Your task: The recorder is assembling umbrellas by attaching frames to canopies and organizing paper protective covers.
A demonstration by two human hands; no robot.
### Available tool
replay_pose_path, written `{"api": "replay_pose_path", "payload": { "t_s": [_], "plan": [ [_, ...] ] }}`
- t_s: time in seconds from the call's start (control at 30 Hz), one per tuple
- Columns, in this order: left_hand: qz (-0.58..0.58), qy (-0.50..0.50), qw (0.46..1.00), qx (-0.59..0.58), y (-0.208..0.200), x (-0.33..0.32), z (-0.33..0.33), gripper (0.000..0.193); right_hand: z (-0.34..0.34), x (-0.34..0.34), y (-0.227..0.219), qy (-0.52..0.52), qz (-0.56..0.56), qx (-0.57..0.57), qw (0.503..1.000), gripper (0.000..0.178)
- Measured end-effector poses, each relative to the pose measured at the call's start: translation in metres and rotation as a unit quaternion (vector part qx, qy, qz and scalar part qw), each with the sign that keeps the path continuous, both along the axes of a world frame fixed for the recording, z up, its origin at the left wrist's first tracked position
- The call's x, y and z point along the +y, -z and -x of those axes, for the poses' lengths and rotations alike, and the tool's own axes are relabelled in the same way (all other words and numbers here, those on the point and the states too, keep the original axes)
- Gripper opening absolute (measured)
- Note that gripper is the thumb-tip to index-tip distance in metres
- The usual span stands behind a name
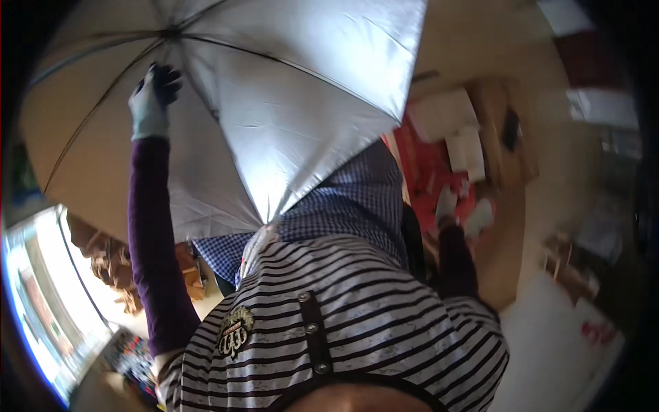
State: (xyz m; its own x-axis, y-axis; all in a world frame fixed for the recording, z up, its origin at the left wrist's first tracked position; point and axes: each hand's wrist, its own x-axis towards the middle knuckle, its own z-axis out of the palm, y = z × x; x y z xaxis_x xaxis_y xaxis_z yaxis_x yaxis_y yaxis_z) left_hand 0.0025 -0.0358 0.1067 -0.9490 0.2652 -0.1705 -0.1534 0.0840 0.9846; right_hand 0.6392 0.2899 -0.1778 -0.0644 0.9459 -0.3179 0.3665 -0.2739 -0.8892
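An open umbrella (309,103) with a silvery inner side and dark ribs spreads across the upper left, its hub (169,33) near the top edge. My left hand (156,96), in a pale glove with dark fingers, reaches up to it. Its fingers are curled at the ribs just below the hub. Far to the right, my right hand (447,204) hangs low in a whitish glove, away from the umbrella. Motion blur smears its fingers. Close by shows another whitish shape (480,218), too blurred to name. A blue checked apron (343,206) covers my lap.
Beyond my right hand lies a red surface (421,154) with white sheets (467,151) and a brown cardboard-like piece (498,130) beside it. Brown boxes or bundles (103,257) stand at the left near a bright opening (48,275). A white panel (559,343) is at the lower right.
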Motion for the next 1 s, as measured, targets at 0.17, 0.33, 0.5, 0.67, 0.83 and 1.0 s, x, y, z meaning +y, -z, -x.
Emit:
{"api": "replay_pose_path", "payload": {
  "t_s": [0.17,0.33,0.5,0.67,0.83,1.0],
  "plan": [
    [-0.162,0.037,0.975,-0.151,-0.011,0.060,0.032,0.057,-0.084,0.001,0.094,0.011,0.214,-0.376,0.901,0.070],
    [-0.103,0.240,0.948,-0.181,-0.038,0.041,0.057,0.057,-0.014,-0.013,0.021,-0.302,0.127,-0.548,0.769,0.112],
    [-0.046,0.237,0.957,-0.160,-0.037,0.057,0.083,0.055,-0.013,-0.006,0.045,-0.234,0.100,-0.627,0.736,0.102],
    [-0.126,0.109,0.918,-0.360,-0.033,0.086,0.094,0.047,-0.026,-0.004,0.074,0.100,0.155,-0.475,0.861,0.092],
    [0.210,0.264,0.940,0.041,-0.038,0.088,0.094,0.034,-0.037,-0.004,0.078,0.116,0.129,-0.472,0.864,0.089],
    [0.220,0.264,0.938,0.043,-0.056,0.078,0.093,0.031,-0.055,0.013,0.080,0.060,0.230,-0.298,0.924,0.082]
  ]
}}
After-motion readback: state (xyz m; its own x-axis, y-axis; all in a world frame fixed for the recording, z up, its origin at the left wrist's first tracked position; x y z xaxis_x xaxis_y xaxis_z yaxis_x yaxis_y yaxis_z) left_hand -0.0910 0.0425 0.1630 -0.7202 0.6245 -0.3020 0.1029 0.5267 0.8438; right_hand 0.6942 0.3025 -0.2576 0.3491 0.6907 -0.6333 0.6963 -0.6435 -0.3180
